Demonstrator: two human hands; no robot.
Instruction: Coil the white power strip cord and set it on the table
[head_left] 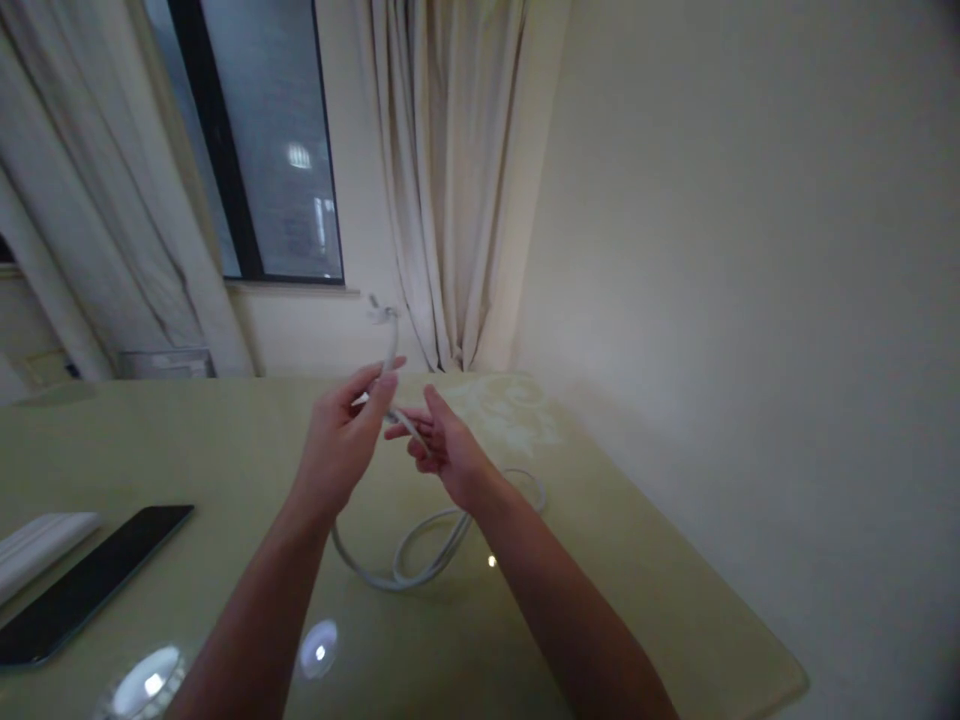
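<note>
A whitish cable [409, 424] runs between my two hands above the table. My left hand [351, 420] is closed, pinching the cable between thumb and fingers. Above that grip, a short length stands up and ends in a blurred plug [382, 312]; its exact type is too smeared to tell. My right hand [448, 448] is just to the right, palm turned inward, with thumb raised and fingers apart. The cable passes across those fingers without the thumb pressing on it. Below the hands, the rest of the cable lies in loose loops [420, 578] on the table, partly hidden by my right wrist.
The greenish, glossy table [600, 580] meets a pale wall [735, 300] at the right. On the left lie a dark flat slab [97, 580] and a white object [45, 545]. Light curtains [450, 180] and a window [274, 140] stand behind.
</note>
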